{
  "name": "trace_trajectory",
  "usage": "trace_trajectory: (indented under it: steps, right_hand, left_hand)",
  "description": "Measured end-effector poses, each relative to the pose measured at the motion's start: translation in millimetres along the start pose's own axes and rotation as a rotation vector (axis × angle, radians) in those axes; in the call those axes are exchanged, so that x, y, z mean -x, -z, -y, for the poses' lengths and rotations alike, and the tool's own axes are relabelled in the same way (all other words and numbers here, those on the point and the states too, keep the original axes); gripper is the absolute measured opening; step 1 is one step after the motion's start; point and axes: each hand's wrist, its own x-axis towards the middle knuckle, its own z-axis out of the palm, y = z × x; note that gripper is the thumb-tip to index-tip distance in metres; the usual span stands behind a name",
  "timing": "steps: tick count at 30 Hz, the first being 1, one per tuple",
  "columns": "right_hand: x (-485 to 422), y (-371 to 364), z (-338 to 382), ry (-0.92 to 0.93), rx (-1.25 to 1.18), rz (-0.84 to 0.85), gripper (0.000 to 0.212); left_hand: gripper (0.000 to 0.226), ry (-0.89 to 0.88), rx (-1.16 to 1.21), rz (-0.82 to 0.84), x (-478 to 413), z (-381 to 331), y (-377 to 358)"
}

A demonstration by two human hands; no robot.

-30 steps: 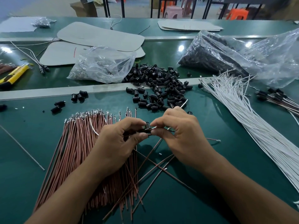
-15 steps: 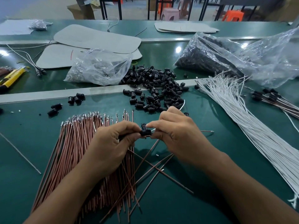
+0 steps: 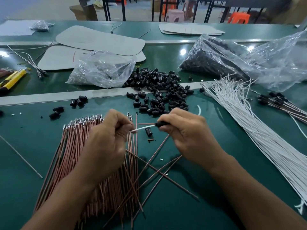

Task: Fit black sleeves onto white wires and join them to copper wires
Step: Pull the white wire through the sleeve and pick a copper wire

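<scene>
White wire (image 3: 143,128): one, held above the green table (image 3: 216,163) between my two hands. My left hand (image 3: 108,140), fingers curled, pinches its left end. My right hand (image 3: 187,131), fingers curled, grips the black sleeve (image 3: 162,124) at its other end. Loose sleeve (image 3: 148,131): on the table just below the wire. Copper wires (image 3: 74,155): bundle beneath my left hand. Sleeve pile (image 3: 159,90): beyond both hands. White wire bundle (image 3: 249,123): to the right.

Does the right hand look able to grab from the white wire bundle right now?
Likely not yet: the right hand grips a black sleeve on a white wire the left hand pinches. Otherwise only bare table separates it from the white wire bundle.
</scene>
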Motion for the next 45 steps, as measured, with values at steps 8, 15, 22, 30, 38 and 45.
trace_trajectory:
  steps: [8,15,22,30,38,45]
  right_hand:
    - [4,33,-31,-0.078,0.086,-0.136,0.018]
    - [6,2,-17,0.031,-0.068,0.008,0.022]
    - [8,6,-18,-0.075,-0.075,0.106,0.036]
    - [6,4,-12,-0.004,-0.065,0.056,0.008]
    - [8,-1,-3,-0.018,-0.06,0.038,0.06]
    - [7,1,-1,0.034,-0.169,0.119,0.02]
  left_hand:
    - [0.006,0.134,-0.257,-0.26,-12,38,48]
    - [0.045,-0.135,-0.511,0.117,-2,-4,12]
    - [0.026,-0.122,-0.231,0.223,1,-9,4]
    - [0.032,-0.151,-0.2,0.291,2,-13,3]
    - [0.042,-0.199,-0.183,0.3,1,-17,1]
    - [0.047,-0.162,-0.193,0.271,2,-11,-3]
